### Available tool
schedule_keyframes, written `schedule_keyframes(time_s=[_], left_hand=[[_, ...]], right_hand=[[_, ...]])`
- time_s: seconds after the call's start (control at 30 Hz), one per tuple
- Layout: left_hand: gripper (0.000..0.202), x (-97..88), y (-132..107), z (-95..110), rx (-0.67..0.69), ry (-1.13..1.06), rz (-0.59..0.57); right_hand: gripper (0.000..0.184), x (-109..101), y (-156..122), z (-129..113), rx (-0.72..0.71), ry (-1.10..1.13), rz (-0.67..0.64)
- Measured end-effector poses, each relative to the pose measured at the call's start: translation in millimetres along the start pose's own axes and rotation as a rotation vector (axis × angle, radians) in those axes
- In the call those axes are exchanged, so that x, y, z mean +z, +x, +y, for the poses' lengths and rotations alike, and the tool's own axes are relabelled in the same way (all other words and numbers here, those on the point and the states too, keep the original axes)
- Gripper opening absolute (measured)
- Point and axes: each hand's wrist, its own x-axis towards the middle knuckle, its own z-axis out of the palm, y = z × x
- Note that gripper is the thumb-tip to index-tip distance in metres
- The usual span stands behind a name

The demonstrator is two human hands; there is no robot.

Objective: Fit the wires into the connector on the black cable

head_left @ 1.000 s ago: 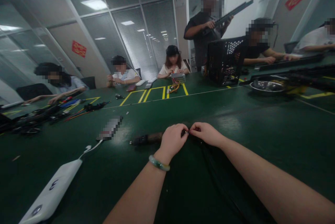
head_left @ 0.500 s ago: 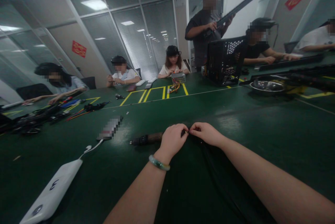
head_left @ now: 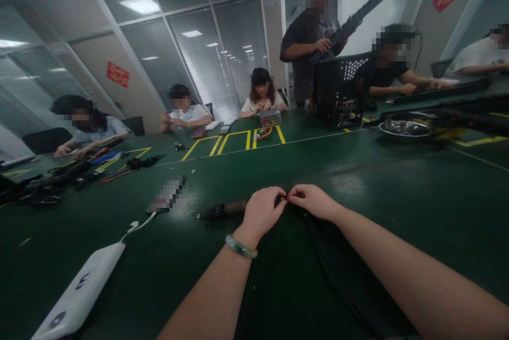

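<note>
My left hand (head_left: 262, 210), with a green bangle on the wrist, is closed around the right end of a dark electric screwdriver (head_left: 222, 209) that lies on the green table (head_left: 397, 191). My right hand (head_left: 312, 200) pinches a tiny metal part at the tool's tip, its fingertips meeting those of the left hand. A black cable (head_left: 334, 271) runs from under my hands toward me. The tip itself is hidden by my fingers.
A white power bank (head_left: 77, 295) with a white cord lies at the near left, a blurred phone (head_left: 167, 194) beyond it. Cables and tools lie at the far left. A black computer case (head_left: 340, 90) and a metal bowl (head_left: 403, 129) stand far right. Several people sit or stand around the table.
My hands stay pinched together at the screwdriver tip. The standing person across the table has raised the long black panel higher.
</note>
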Motion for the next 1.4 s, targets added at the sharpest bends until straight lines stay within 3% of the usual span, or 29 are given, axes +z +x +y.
schedule_keyframes(time_s=[0.83,1.4], left_hand=[[0.014,-3.7,-1.4,4.2,-0.051,-0.004,-0.025],[0.014,-3.9,-0.5,2.1,0.005,-0.029,-0.027]], right_hand=[[0.021,-2.3,-2.3,-2.2,0.009,0.005,-0.015],[0.02,-2.7,-2.2,-4.7,0.017,0.002,-0.011]])
